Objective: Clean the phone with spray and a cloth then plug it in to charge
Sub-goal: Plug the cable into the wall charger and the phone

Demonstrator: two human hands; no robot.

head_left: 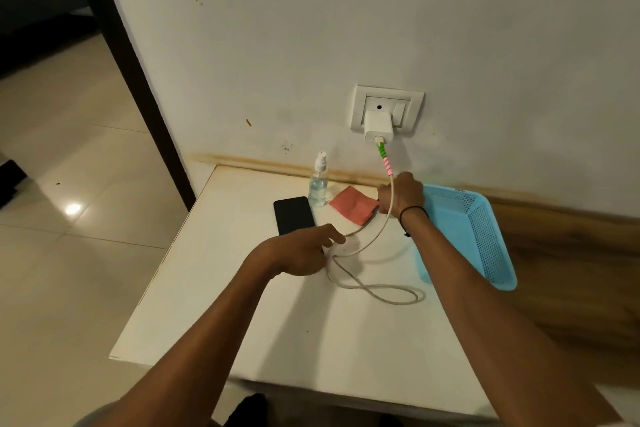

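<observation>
On the white surface point(214, 315), the left hand point(304, 253) pinches the pale looped charging cable point(377, 291); the right hand point(401, 198) seemingly grips the flat pink cloth point(353, 206) beside the black slab phone point(293, 215).

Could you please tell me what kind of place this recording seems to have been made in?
Probably a room in a home. A small white table stands against a painted wall with a socket holding a charger, and the floor is glossy tile. Which room is unclear.

Probably a home room: a small white table point(277, 340) against a scuffed painted wall point(346, 28), wall socket point(387, 107), glossy tiled floor point(69, 201).
</observation>
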